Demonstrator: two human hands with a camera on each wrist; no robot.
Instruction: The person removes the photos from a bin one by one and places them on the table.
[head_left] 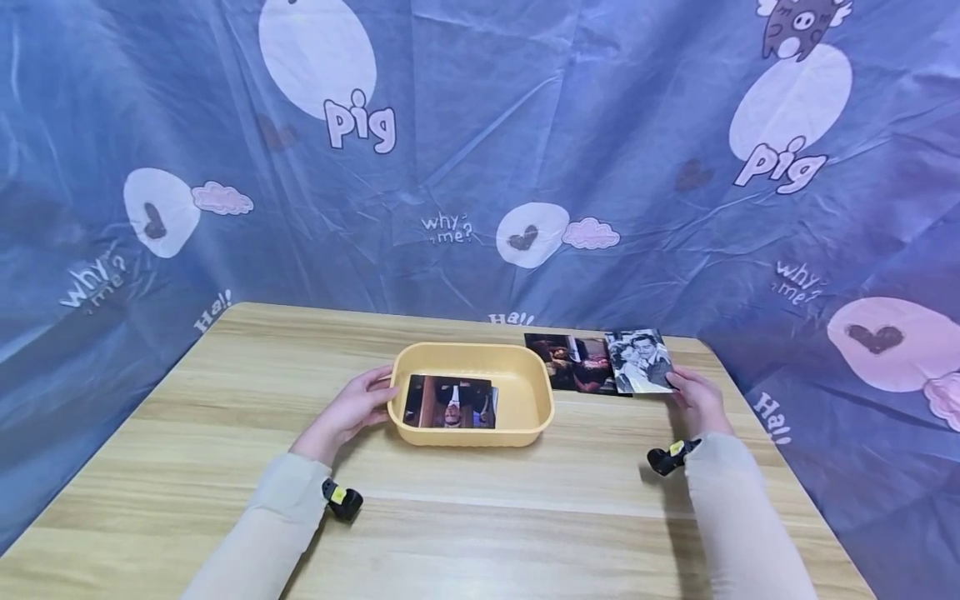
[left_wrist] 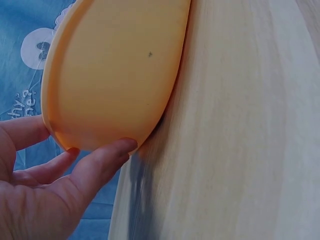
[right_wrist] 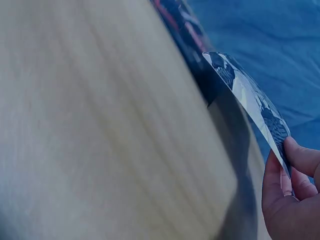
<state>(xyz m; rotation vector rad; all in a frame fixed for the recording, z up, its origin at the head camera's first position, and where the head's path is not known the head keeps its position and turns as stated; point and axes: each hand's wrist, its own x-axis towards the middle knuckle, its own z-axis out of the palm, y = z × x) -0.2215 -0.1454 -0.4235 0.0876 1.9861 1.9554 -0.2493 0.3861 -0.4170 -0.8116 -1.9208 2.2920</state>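
Observation:
A yellow plastic tray (head_left: 531, 408) with rounded corners stands on the wooden table, holding colour photos (head_left: 450, 403) in its left part. My left hand (head_left: 358, 410) grips the tray's left end; in the left wrist view, thumb (left_wrist: 107, 160) and fingers spread around that end wall. With thumb and fingers, my right hand (head_left: 699, 402) pinches the lower right corner of a black-and-white photo (head_left: 640, 362) of a couple. This print is tilted up from the table in the right wrist view. Beneath and left of it lies a dark colour photo (head_left: 573, 364), partly covered.
The wooden table (head_left: 480, 533) extends toward me and to both sides. A blue printed cloth (head_left: 480, 158) hangs behind its back edge and along the sides. Each wrist wears a small black camera, one on the left (head_left: 343, 501), one on the right (head_left: 670, 457).

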